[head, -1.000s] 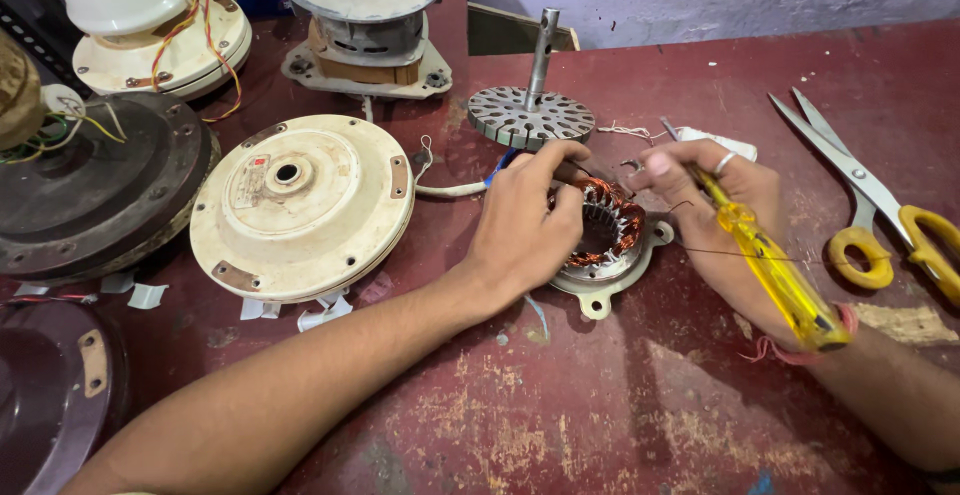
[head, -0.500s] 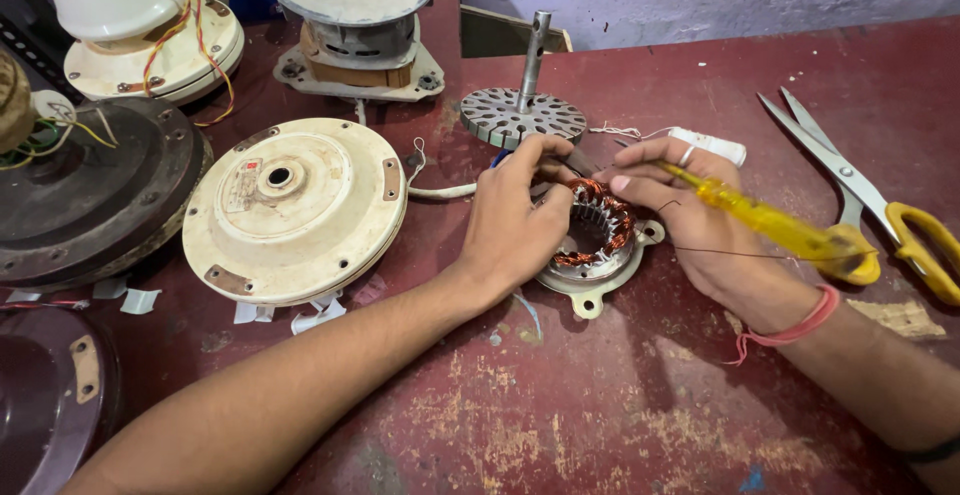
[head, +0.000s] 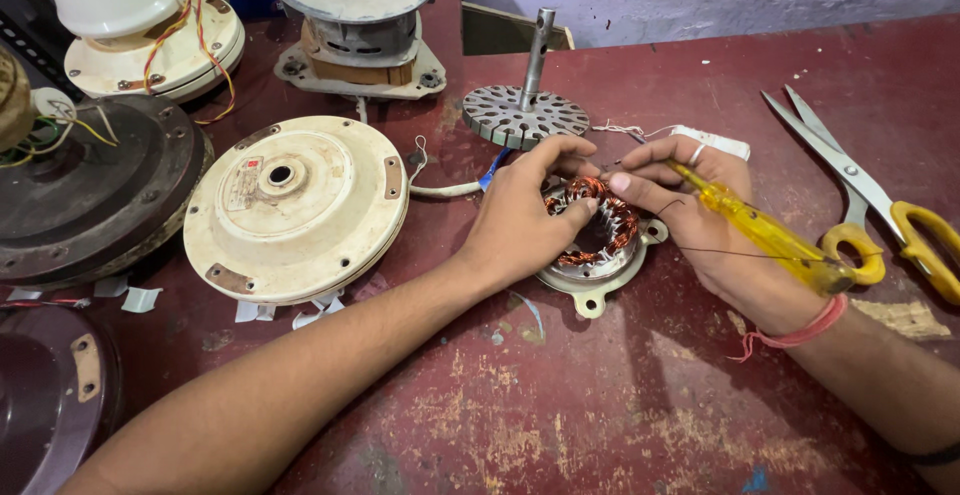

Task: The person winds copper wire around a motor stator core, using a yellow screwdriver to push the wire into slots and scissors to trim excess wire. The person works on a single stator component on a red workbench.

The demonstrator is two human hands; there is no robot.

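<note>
Since a moment ago, right hand (head: 715, 230) has tilted its yellow screwdriver (head: 770, 237) flatter, grip clamped on it. Left hand (head: 525, 217) clasps the copper-wound stator (head: 598, 230) on the counter (head: 600, 405). Working the windings; next needs a careful tip.

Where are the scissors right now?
The yellow-handled steel scissors lie open on the red table at the far right, just beyond the right hand.

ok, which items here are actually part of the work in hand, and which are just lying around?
In hand:
- copper-wound stator, gripped by left hand
- yellow-handled screwdriver in right hand, tip at the windings

Lying about:
- yellow-handled scissors
- cream fan cover
- slotted rotor disc with shaft
- dark fan housing
- motor assembly at the back
</note>
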